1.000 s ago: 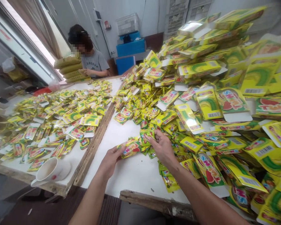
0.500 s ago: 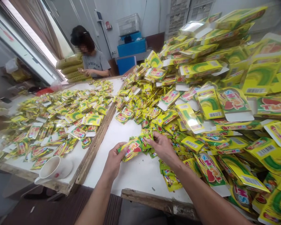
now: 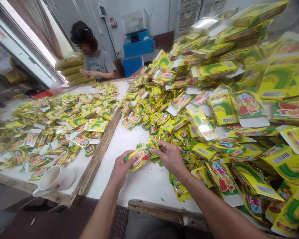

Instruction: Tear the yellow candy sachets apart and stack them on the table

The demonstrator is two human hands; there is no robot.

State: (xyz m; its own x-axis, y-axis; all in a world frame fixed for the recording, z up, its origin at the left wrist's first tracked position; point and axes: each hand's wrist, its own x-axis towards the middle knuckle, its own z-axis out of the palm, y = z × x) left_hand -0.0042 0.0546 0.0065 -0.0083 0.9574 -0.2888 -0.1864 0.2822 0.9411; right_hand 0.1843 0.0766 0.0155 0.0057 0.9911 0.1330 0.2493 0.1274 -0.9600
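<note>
My left hand [image 3: 121,166] is closed around the left end of a yellow-green candy box [image 3: 141,158] with a watermelon picture, held tilted above the white tabletop. At the box's right end, the fingertips of my right hand [image 3: 169,156] pinch a small green candy packet [image 3: 153,146]. The packet meets the end of the box; how much of it is inside I cannot make out. Loose candy packets [image 3: 180,187] lie under and beside my right hand.
Flat candy boxes [image 3: 224,109] are heaped high on the right. Beyond a wooden ledge [image 3: 102,146], more boxes [image 3: 74,121] cover the left table, with a white mug [image 3: 55,179] near its front edge. Another person [image 3: 96,63] works at the far end.
My right hand has shifted slightly left toward the box, and less of the small packet shows at its end. The view has moved a little; my left hand keeps its hold.
</note>
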